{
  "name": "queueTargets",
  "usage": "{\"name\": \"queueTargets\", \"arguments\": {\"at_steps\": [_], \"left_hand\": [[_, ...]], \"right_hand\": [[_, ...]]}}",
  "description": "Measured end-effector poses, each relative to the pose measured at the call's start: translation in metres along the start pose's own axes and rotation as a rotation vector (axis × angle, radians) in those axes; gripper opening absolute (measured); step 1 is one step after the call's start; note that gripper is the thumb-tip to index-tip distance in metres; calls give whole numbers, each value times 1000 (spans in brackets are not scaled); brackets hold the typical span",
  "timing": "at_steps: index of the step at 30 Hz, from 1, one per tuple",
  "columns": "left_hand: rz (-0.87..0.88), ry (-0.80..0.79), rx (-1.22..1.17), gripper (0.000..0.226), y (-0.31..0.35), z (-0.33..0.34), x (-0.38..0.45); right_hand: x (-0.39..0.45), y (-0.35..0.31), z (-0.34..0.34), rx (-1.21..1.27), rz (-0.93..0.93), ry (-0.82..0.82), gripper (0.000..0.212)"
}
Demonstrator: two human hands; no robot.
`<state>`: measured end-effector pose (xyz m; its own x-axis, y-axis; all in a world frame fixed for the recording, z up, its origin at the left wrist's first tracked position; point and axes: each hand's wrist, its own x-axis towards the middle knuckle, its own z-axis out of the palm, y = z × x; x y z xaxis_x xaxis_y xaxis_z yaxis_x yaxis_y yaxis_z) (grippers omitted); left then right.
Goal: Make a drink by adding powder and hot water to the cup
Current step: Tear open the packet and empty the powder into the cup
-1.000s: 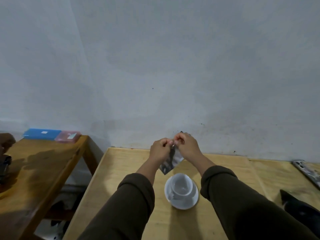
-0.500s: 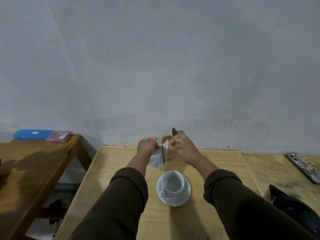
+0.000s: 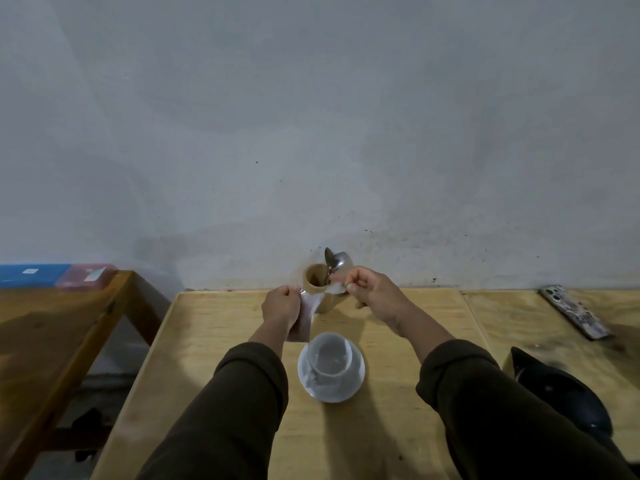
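Note:
A white cup [image 3: 329,358] stands on a white saucer [image 3: 356,379] in the middle of the light wooden table [image 3: 381,427]; the cup looks empty. Just beyond and left of it, my left hand [image 3: 280,306] pinches the pale powder sachet [image 3: 306,317], which hangs down towards the cup. My right hand [image 3: 372,292], off to the right, pinches a small torn-off strip of the sachet [image 3: 336,288]. The two hands are apart. Both sleeves are dark brown.
A tan holder [image 3: 317,285] with spoons [image 3: 329,261] stands at the wall behind the hands. A dark kettle-like object [image 3: 561,389] sits at the right edge, a patterned flat case [image 3: 575,317] far right. Left, a wooden bench [image 3: 52,334] carries blue and pink boxes [image 3: 55,275].
The hands, which met on the sachet's top, have pulled apart: the right hand went right with a torn strip, the left keeps the sachet. The head tilted, showing the holder.

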<state>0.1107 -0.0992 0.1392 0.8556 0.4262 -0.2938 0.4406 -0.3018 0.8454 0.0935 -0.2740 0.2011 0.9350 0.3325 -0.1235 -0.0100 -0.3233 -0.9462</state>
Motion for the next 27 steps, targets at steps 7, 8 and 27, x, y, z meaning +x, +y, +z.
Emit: {"name": "queueTargets", "arguments": {"at_steps": [7, 8, 27], "left_hand": [[-119, -128, 200, 31, -26, 13, -7], [-132, -142, 237, 31, -29, 14, -9], [-218, -352, 477, 37, -12, 22, -14]], "right_hand": [[-15, 35, 20, -392, 77, -76, 19], [-18, 42, 24, -450, 89, -113, 26], [-19, 97, 54, -524, 120, 121, 25]]}}
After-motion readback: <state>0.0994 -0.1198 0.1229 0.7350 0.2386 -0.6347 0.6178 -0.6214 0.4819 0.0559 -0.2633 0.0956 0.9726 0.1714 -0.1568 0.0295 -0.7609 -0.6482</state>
